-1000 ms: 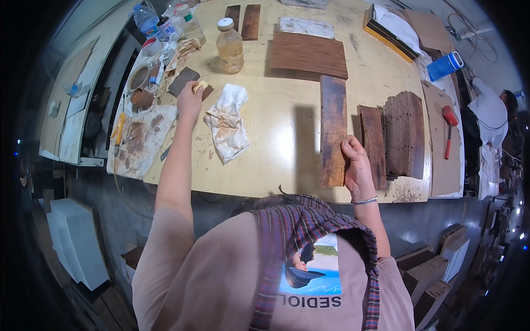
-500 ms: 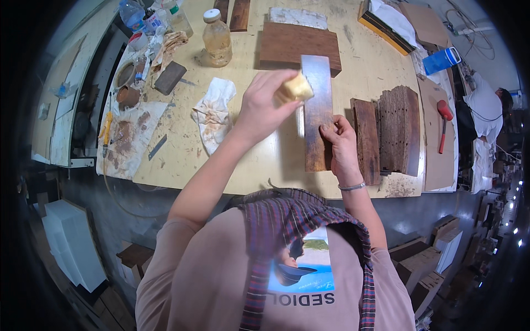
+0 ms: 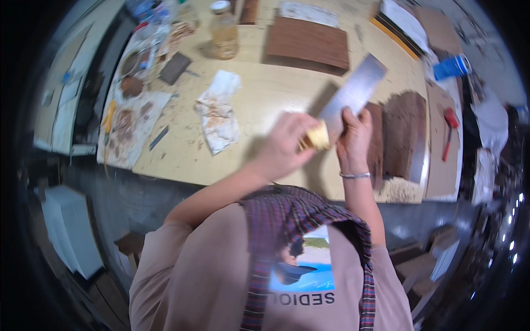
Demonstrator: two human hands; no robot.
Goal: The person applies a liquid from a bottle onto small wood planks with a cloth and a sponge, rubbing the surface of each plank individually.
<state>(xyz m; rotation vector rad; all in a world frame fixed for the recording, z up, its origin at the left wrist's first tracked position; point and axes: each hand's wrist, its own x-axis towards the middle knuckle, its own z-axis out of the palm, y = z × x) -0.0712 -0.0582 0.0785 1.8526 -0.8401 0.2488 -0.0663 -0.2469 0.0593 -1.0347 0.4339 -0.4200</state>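
Note:
My left hand (image 3: 282, 142) is closed around a pale yellow sponge (image 3: 318, 136), somewhat blurred. The sponge meets the left edge of a thin dark wooden board (image 3: 361, 81) near its lower end. My right hand (image 3: 356, 135) grips the board from the right, thumb on its face. Held up over the table, the board slants with its far end to the right, and its surface shines with reflected light. Beside the right hand stand dark brown boards (image 3: 404, 129) packed in a row. A stained white cloth (image 3: 220, 116) lies left of my left hand.
A thick brown wooden block (image 3: 307, 44) lies at the back of the table (image 3: 265, 83). A jar of yellowish liquid (image 3: 224, 36) and a dark grey block (image 3: 175, 68) are on the left. Toward the right are a red mallet (image 3: 451, 118) and a blue container (image 3: 451, 67).
The board has swung from nearly straight to a slant, its far end moving right. My left hand and the sponge have come down toward the board's near end. The view has shifted slightly.

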